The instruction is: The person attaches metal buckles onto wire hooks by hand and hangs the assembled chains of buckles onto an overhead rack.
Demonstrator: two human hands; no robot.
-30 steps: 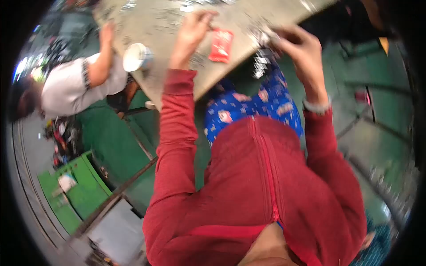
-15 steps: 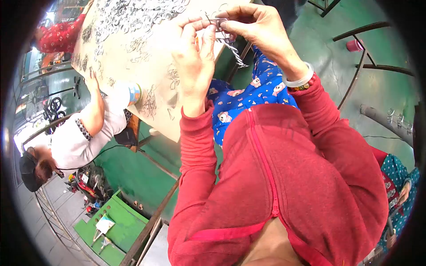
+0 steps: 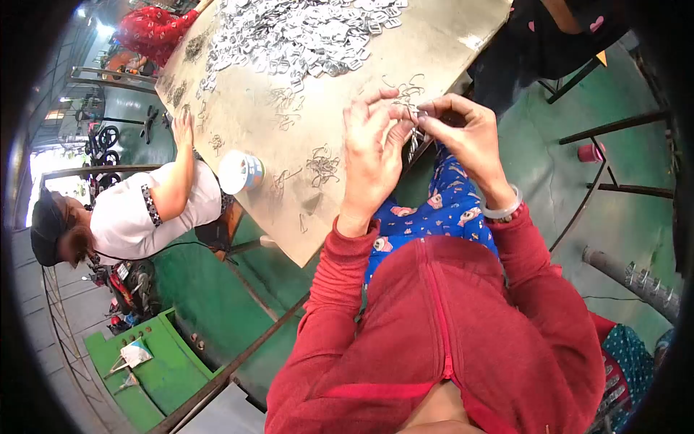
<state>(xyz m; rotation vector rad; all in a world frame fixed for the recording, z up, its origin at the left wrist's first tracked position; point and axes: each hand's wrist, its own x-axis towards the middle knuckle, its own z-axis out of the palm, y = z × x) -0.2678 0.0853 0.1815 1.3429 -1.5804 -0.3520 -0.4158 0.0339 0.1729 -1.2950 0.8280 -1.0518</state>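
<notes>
My left hand (image 3: 374,155) and my right hand (image 3: 466,141) meet over the table's near edge, fingertips almost touching. Between them is a small metal piece (image 3: 413,145), mostly hidden by the fingers, with a shiny twisted part hanging below. Both hands pinch at it. Thin bent wire pieces (image 3: 323,166) lie in a small pile left of my left hand, and more wires (image 3: 406,88) lie just beyond my fingers. Farther back on the table (image 3: 278,239) is a large heap of flat silver metal pieces (image 3: 303,36).
A white tub (image 3: 241,172) stands near the table's left edge. A co-worker in a white shirt (image 3: 130,217) sits at the left with one hand on the table. Another person's red sleeve (image 3: 152,32) shows farther back, and a dark-clothed person (image 3: 528,50) is at the right.
The view has shifted, bringing more of the heap into sight. My hands have come together since the earliest frame; the red packet seen then no longer shows.
</notes>
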